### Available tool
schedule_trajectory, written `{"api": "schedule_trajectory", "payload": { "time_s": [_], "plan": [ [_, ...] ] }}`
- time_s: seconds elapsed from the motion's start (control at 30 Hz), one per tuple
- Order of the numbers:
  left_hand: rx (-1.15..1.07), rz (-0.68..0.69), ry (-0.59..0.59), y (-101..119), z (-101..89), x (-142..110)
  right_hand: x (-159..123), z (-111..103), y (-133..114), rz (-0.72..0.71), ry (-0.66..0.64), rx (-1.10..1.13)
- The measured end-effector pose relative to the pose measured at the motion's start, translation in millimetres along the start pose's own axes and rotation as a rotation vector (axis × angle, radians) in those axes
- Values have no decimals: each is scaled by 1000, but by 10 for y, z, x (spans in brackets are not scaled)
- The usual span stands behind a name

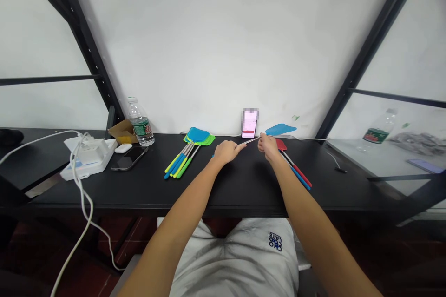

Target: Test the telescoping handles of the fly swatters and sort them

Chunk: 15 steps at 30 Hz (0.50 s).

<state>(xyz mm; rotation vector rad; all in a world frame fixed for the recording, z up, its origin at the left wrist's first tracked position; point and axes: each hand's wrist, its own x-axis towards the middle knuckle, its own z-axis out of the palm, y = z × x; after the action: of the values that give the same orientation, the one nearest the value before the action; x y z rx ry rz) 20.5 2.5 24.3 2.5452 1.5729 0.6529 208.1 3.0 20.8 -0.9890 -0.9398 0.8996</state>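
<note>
Table point(242, 185), black. Swatter pile point(188, 150), multicoloured, lying left of the hands. Blue-headed swatter point(280, 129), one, held above the table between both hands. Left hand point(226, 152): fingers closed on its handle. Right hand point(268, 146): fingers curled around its shaft, near the head.

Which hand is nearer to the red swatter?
Right. The right hand is close beside the head of the red swatter; the left hand is farther off to the left.
</note>
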Motion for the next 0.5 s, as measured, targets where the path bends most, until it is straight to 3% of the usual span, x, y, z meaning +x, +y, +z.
{"api": "schedule_trajectory", "payload": {
  "time_s": [0.5],
  "plan": [
    [-9,3,-42,-77,23,8,85,-232,-32,14,32,-41]
  ]
}}
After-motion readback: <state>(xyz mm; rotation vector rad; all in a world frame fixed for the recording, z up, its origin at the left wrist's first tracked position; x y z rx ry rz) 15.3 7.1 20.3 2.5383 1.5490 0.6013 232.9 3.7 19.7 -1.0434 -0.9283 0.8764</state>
